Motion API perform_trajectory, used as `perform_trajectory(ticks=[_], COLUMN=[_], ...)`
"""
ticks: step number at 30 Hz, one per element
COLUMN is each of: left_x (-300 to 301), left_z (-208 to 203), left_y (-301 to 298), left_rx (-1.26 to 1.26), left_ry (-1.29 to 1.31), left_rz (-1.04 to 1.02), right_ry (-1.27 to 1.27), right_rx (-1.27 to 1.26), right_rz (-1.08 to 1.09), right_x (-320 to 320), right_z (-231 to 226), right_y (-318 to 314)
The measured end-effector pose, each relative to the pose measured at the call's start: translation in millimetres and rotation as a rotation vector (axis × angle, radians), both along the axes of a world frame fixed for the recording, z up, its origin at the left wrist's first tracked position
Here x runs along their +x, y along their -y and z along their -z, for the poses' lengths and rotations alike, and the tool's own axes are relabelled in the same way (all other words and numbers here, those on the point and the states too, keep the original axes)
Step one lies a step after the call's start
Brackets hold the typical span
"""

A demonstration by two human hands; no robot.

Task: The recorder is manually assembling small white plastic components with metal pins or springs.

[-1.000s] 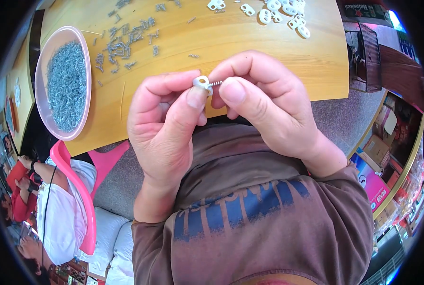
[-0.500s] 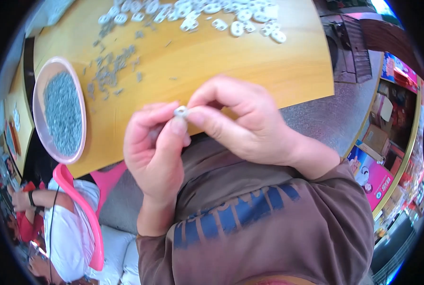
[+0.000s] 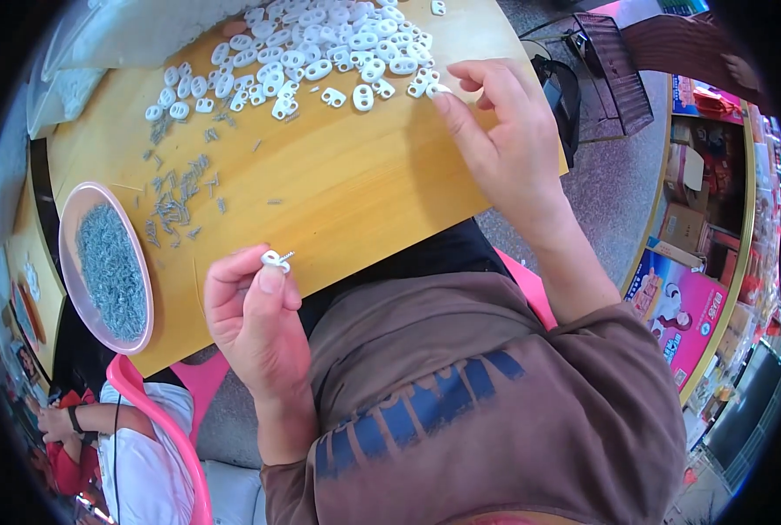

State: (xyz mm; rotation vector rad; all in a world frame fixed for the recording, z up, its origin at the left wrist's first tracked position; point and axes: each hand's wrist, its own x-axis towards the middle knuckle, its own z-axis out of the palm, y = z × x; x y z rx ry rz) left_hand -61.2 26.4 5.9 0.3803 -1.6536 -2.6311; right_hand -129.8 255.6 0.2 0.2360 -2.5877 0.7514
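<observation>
My left hand (image 3: 263,319) pinches a small white plastic piece (image 3: 271,259) between thumb and fingers, just over the table's near edge. A thin metal screw (image 3: 289,255) sticks out of that piece. At the far right of the table, my right hand (image 3: 504,131) is held with thumb and fingers apart. Its thumb tip is beside a white two-hole piece (image 3: 420,80) at the edge of a large pile of similar pieces (image 3: 329,39); whether they touch, I cannot tell. Loose screws (image 3: 176,197) lie scattered on the left, next to a pink bowl (image 3: 72,210) filled with screws.
A whitish plastic bag (image 3: 128,31) sits at the table's far left. Beyond the right edge stand a dark wire rack (image 3: 613,74) and shelves with boxes (image 3: 683,227). A pink chair (image 3: 145,394) and a person in white (image 3: 141,464) are at lower left.
My hands have parted. The right one has moved away to the far right beside the pile, while the left has dropped slightly, keeping the white piece. The view has shifted, showing more pile.
</observation>
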Motion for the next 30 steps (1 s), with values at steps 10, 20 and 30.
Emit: perform_trajectory(ticks=[10,20,30], left_x=[0,-1,1], left_z=[-4,-10,-15], left_y=[-1,0,2], left_rx=[0.009,0.036,0.047], left_ry=[0.018,-0.029,-0.037], left_rz=[0.03,0.071,0.098], right_ry=[0.051,0.843,1.113], right_rx=[0.043,-1.413,-1.566], right_rz=[-0.034,-0.277,-0.348], right_x=[-3,29,34], right_z=[12,-28,-31], right_y=[-6,50,75])
